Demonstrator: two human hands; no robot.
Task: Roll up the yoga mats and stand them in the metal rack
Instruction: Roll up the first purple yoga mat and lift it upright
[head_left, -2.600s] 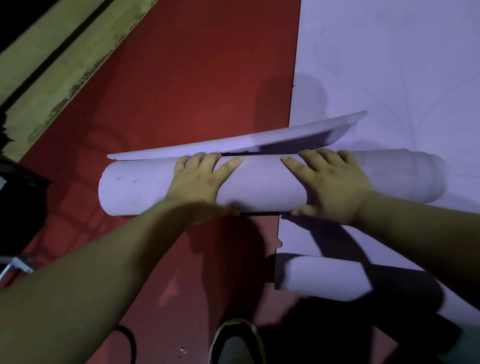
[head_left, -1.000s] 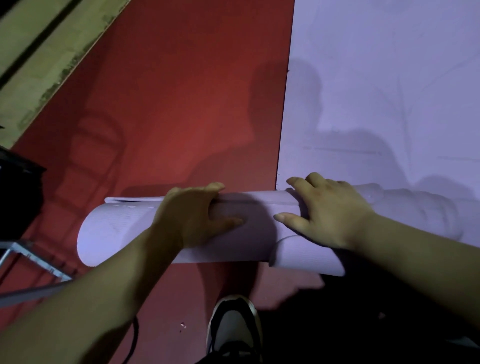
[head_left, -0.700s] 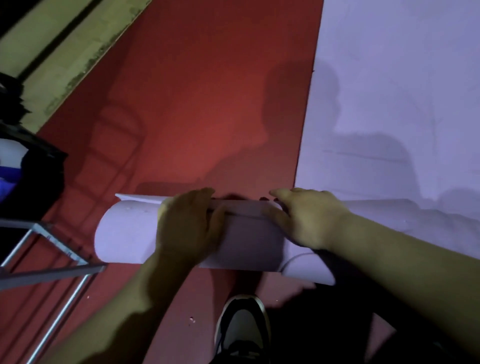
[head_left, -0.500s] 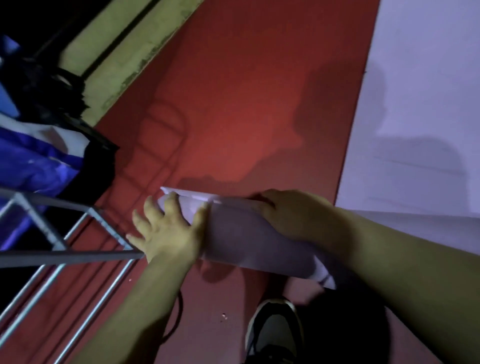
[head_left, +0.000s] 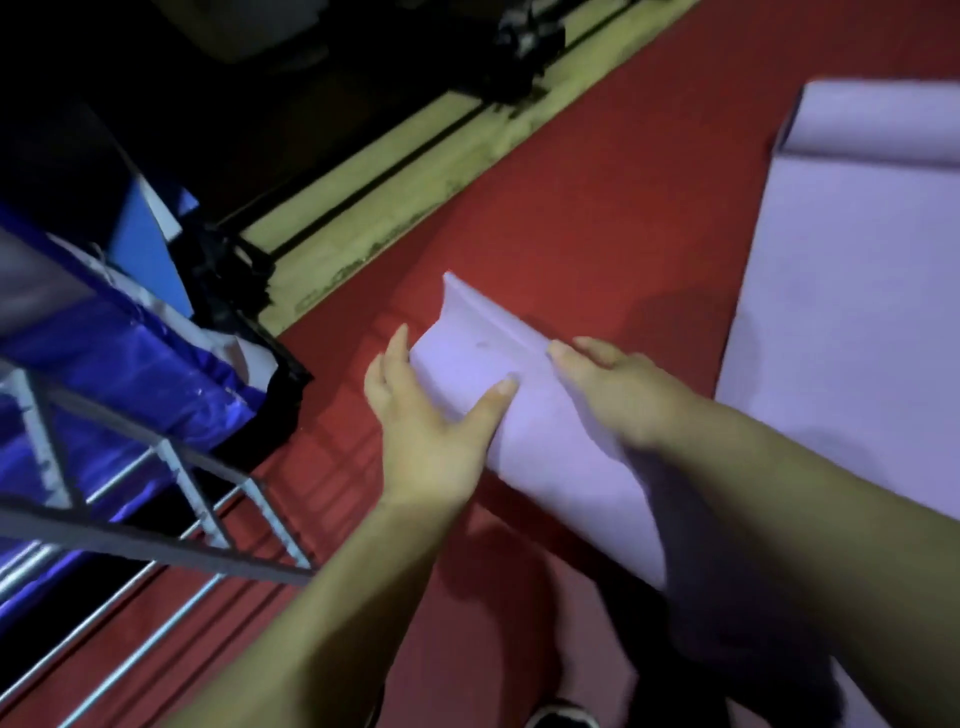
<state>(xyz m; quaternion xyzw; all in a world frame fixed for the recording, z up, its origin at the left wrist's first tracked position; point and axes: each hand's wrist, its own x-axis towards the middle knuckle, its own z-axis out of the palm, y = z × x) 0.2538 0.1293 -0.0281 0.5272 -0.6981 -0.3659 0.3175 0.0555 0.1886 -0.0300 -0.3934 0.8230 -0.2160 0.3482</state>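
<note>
The rolled yoga mat (head_left: 524, 421), pale lilac, is held in both hands and lies on a slant, its open end pointing up and away to the left. The left hand (head_left: 431, 436) clasps that end. Its thumb (head_left: 493, 397) lies across the top and its fingers (head_left: 393, 353) wrap round the far side, spread just wide enough to take the roll. The right hand (head_left: 618, 389) sits just beside it on top of the roll, fingers (head_left: 569, 356) curled over the loose outer edge and holding it down. A small dark smudge (head_left: 480, 343) marks the mat between the two sets of fingers. The lower end of the roll is hidden behind the right forearm, so I can't tell whether it touches the floor.

Left of the left fingers, near but not touching, stands the metal rack (head_left: 156, 543), its grey bars crossing at angles. Shiny blue rolls (head_left: 119, 374) lean in it, though the blur keeps me from making out more. Beyond the right fingers, a second lilac mat (head_left: 857, 312) lies flat on the red floor (head_left: 597, 208), its far end turned over. A shoe toe (head_left: 561, 719) shows at the bottom edge.
</note>
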